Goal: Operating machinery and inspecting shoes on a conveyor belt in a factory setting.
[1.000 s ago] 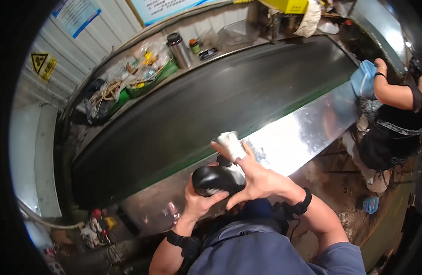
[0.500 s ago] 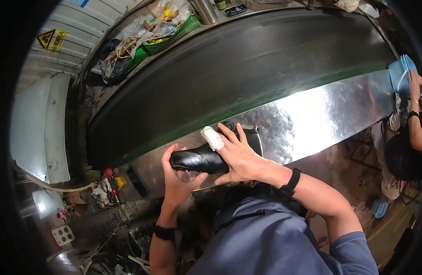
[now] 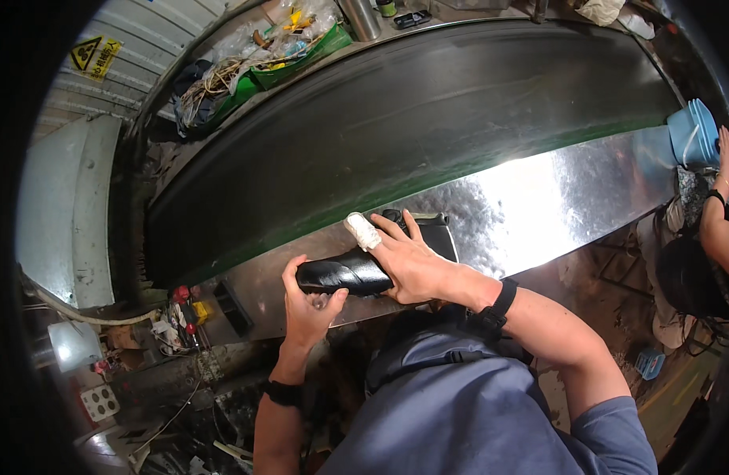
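A glossy black boot (image 3: 338, 273) lies on its side over the metal worktop, its rounded toe toward the left. My left hand (image 3: 307, 307) grips the toe end, fingers at the far side and thumb at the near side. Across the boot's middle lies my right hand (image 3: 412, 265), its fingers curving over the far side and its thumb partly hidden. A white wrapping (image 3: 362, 231) covers one of the right fingers. The boot's wider end (image 3: 439, 239) shows beyond this hand, with a light edge. A small dark part beneath the right fingertips is hard to make out.
A black conveyor belt (image 3: 428, 119) runs behind the shiny metal worktop (image 3: 499, 206). A dark tray (image 3: 233, 307) and red and yellow tools (image 3: 192, 310) lie at left. Blue containers (image 3: 693, 133) stand at far right beside another person's hands (image 3: 727, 162). A green-edged scrap container (image 3: 301, 55) sits behind.
My left thumb and fingers have drawn a little closer round the toe, and the boot has shifted slightly. At far right, the other person's hands have moved off the blue containers.
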`<state>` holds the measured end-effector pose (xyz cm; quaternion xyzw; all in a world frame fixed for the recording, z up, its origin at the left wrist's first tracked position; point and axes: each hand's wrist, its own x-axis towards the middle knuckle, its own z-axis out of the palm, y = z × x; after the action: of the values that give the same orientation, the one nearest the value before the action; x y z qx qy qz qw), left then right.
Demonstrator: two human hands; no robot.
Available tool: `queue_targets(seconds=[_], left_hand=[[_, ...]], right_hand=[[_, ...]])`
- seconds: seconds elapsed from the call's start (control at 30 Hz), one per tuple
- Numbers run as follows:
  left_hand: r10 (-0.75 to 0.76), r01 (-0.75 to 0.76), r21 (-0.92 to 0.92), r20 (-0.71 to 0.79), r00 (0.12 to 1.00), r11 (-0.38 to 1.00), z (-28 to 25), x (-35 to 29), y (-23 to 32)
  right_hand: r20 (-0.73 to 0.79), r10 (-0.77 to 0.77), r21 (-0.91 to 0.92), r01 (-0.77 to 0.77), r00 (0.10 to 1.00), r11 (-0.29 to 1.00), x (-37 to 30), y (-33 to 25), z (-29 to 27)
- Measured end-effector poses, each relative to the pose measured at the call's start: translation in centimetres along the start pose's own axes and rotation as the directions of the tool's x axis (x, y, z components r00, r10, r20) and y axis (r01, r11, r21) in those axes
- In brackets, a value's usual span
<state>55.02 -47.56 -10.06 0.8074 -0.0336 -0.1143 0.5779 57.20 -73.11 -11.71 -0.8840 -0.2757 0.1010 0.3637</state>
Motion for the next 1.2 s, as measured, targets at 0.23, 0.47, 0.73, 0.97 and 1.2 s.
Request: queue_targets(seconds=[0.23, 0.47, 0.73, 0.97, 1.2], left_hand=[[-0.038, 0.012, -0.197, -0.128, 0.991, 0.98, 1.3, 0.2, 0.0], [-0.123, 0.107, -0.207, -0.068, 0.99, 0.972, 0.5, 0.3, 0.0], [-0.036, 0.036, -0.199, 0.007, 0.999, 0.979, 0.2, -0.3, 0.6], [-0.285, 0.198, -0.362, -0.204, 0.937, 0.911, 2.6, 0.4, 1.2], [-0.114, 0.105, -0.217, -0.03, 0.993, 0.971, 0.9, -0.2, 1.1]], right_hand=[[0.021, 0.024, -0.004, -0.024, 0.999, 1.0, 0.3, -0.3, 0.6], [0.037, 0.023, -0.015, -0.022, 0.999, 1.0, 0.6, -0.3, 0.4], [0.024, 0.008, 0.07, -0.01, 1.0, 0.997, 0.2, 0.0, 0.0], [0.037, 0.002, 0.036, -0.003, 0.999, 0.999, 0.3, -0.1, 0.1], [0.039, 0.0, 0.081, -0.003, 0.999, 0.997, -0.2, -0.1, -0.6]])
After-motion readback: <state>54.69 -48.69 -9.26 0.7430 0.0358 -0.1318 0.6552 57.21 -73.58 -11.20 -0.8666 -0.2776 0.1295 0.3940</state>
